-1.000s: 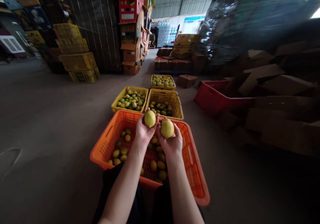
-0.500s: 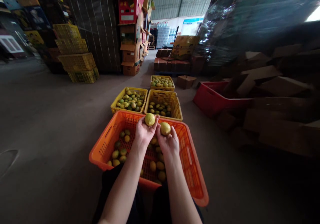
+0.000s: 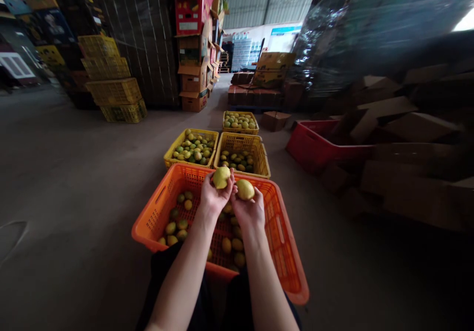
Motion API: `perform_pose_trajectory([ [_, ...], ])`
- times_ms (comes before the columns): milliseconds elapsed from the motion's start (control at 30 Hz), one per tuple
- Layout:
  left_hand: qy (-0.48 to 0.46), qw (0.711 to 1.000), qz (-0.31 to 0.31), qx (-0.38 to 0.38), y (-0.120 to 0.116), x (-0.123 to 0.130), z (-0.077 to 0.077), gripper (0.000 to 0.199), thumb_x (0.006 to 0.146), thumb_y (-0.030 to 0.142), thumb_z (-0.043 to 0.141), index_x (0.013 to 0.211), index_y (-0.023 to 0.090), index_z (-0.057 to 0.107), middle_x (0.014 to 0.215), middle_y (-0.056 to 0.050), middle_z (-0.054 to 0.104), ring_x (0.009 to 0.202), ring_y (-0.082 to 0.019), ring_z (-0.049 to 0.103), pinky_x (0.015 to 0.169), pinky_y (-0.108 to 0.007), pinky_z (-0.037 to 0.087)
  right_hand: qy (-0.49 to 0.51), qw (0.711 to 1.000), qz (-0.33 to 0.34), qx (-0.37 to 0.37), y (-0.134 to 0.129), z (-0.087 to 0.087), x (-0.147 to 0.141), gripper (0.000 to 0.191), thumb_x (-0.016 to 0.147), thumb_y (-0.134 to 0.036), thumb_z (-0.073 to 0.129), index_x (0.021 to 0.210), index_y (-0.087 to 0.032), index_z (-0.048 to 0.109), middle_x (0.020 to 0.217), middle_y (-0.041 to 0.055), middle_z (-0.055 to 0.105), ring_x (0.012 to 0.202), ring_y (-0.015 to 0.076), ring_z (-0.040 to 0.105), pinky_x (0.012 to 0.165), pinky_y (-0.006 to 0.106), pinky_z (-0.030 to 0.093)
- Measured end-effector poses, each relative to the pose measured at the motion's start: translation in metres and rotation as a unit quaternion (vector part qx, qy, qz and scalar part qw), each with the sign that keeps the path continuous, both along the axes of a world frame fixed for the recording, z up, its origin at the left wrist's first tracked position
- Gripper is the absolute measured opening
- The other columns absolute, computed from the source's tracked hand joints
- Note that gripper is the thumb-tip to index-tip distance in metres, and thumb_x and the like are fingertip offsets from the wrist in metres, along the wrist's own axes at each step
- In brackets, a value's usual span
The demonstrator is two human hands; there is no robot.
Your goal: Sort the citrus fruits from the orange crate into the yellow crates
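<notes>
A yellow lemon (image 3: 221,177) rests in my left hand (image 3: 213,197), the fingers curled round it. My right hand (image 3: 251,211), palm up, has its fingers about a second yellow lemon (image 3: 245,189). Both hands are close together above the far side of an orange plastic crate (image 3: 287,232). Inside that crate lie several greenish-yellow lemons (image 3: 181,224), some on the left and some on the right; my forearms hide part of the crate's middle.
Beyond the orange crate stand three yellow crates: a full left one (image 3: 168,159), a partly filled right one (image 3: 263,161) and a far one (image 3: 240,131). A red bin (image 3: 311,148) and cardboard pieces (image 3: 418,183) lie at right. Stacked yellow crates (image 3: 113,91) stand at left.
The lemon in my left hand has turned, its pointed end now facing down towards me. The right lemon has turned slightly too. Both hands stay in nearly the same place.
</notes>
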State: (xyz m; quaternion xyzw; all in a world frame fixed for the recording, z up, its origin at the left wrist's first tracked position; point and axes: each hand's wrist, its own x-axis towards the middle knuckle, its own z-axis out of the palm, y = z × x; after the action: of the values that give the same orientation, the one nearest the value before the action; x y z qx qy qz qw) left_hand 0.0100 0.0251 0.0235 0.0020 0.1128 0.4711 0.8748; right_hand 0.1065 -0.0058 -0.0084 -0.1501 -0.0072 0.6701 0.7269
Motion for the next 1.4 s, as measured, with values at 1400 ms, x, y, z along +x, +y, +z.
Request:
perform_pose_trajectory([
  [1400, -0.001, 0.996, 0.069, 0.064, -0.002, 0.001, 0.007, 0.025, 0.085, 0.022, 0.038, 0.092, 0.014, 0.06, 0.09, -0.007, 0.064, 0.09, -0.016, 0.061, 0.074, -0.027, 0.052, 0.014, 0.998, -0.036, 0.049, -0.009, 0.011, 0.001, 0.025, 0.08, -0.025, 0.044, 0.098, -0.013, 0.057, 0.099, 0.0088, 0.065, 0.089, 0.0156, 0.061, 0.067, 0.025, 0.054],
])
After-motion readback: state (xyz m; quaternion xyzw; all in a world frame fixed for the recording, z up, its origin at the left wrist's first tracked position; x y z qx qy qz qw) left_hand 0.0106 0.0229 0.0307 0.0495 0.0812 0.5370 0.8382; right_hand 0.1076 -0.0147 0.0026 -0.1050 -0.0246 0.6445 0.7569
